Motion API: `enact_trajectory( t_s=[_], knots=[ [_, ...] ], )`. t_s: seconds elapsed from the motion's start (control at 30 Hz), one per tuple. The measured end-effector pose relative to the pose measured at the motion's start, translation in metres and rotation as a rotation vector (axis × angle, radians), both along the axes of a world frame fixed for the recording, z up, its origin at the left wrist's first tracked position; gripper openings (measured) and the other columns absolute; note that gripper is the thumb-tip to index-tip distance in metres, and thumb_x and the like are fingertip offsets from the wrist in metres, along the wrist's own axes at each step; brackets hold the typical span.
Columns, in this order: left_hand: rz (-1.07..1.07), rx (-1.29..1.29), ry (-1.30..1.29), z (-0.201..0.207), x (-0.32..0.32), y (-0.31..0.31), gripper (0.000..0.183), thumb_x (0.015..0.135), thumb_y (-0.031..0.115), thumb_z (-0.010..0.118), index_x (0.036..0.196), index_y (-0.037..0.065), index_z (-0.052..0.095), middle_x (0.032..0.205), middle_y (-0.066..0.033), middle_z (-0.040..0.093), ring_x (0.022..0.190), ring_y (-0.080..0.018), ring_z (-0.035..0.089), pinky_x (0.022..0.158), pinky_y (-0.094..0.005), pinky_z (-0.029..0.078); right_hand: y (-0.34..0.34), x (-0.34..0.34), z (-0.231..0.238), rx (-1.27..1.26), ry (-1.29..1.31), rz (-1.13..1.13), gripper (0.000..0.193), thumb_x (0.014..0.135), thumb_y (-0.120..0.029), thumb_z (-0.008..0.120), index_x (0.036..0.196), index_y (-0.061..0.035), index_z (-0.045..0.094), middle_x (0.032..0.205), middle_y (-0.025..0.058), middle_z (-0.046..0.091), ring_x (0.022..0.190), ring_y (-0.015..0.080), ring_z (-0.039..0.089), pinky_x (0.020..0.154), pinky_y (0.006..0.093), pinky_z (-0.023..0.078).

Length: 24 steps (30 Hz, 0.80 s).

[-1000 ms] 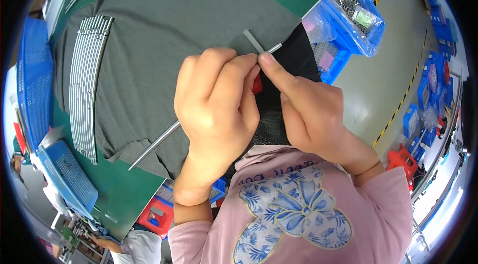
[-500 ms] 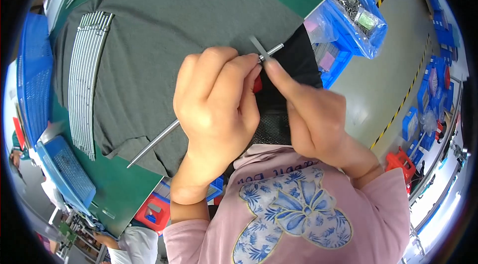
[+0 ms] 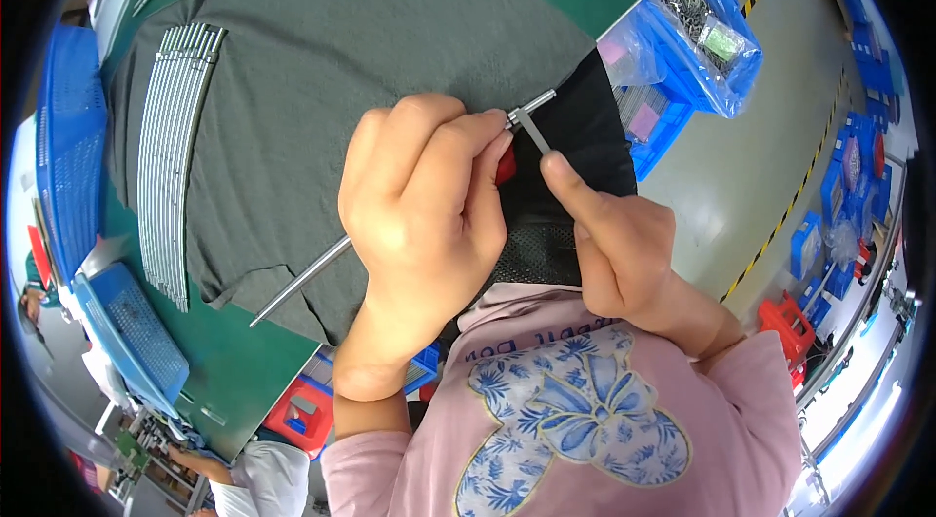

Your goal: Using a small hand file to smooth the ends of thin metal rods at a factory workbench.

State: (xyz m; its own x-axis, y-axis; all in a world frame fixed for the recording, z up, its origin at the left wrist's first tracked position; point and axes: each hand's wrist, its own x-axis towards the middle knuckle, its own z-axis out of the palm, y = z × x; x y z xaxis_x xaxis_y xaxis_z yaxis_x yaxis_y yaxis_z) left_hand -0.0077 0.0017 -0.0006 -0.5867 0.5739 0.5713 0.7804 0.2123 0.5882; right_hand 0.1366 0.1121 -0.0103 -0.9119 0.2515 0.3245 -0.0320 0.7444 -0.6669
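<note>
Slender silver metal rod point(image 3: 302, 281) is passing through the closed left hand point(image 3: 419, 195), both ends sticking out beyond it. Just ahead of the right hand point(image 3: 624, 239), which is pinching it, a flat grey bar point(image 3: 533, 133) is now sitting nearer the person, only its far end overlapping the rod, so a stroke is probably finishing

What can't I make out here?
All in the head view:
Metal rod: its middle is hidden by the left hand.
Red object: partly covered by the left hand, so its shape is unclear.
Flat grey strip: its near end is hidden by the right hand.
Small metal pieces: too small to tell apart.
Co-worker's white top: cut off by the picture's lower edge.
</note>
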Motion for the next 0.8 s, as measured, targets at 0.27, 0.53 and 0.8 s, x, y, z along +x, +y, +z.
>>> enact_trajectory(
  t_s=[0.27, 0.53, 0.8],
  knots=[
    [-0.013, -0.028, -0.008, 0.002, -0.001, -0.002, 0.018, 0.063, -0.005, 0.071, 0.078, 0.003, 0.064, 0.075, -0.0064, 0.057, 0.06, -0.0231, 0.05, 0.053, -0.0324, 0.041, -0.002, -0.003, -0.006, -0.034, 0.062, -0.021, 0.052, 0.074, 0.001, 0.056, 0.126, -0.0006, 0.058, 0.056, 0.0024, 0.051, 0.041, 0.0158, 0.047, 0.04, 0.0296, 0.039],
    [-0.008, -0.016, 0.006, 0.0, -0.002, -0.001, 0.017, 0.064, -0.005, 0.07, 0.077, 0.003, 0.063, 0.075, -0.0064, 0.057, 0.061, -0.0232, 0.051, 0.053, -0.0323, 0.041, -0.004, -0.009, -0.007, -0.032, 0.103, -0.035, 0.05, 0.075, -0.003, 0.057, 0.125, -0.0023, 0.059, 0.056, 0.002, 0.051, 0.041, 0.016, 0.048, 0.04, 0.029, 0.04],
    [-0.015, -0.023, -0.007, 0.0, 0.0, -0.002, 0.018, 0.064, -0.005, 0.07, 0.078, 0.004, 0.063, 0.074, -0.0062, 0.057, 0.061, -0.023, 0.051, 0.053, -0.0322, 0.041, -0.007, -0.01, -0.007, -0.004, 0.078, -0.06, 0.049, 0.077, -0.009, 0.06, 0.126, -0.0055, 0.059, 0.056, 0.0013, 0.051, 0.04, 0.0165, 0.047, 0.039, 0.03, 0.039]
  ],
)
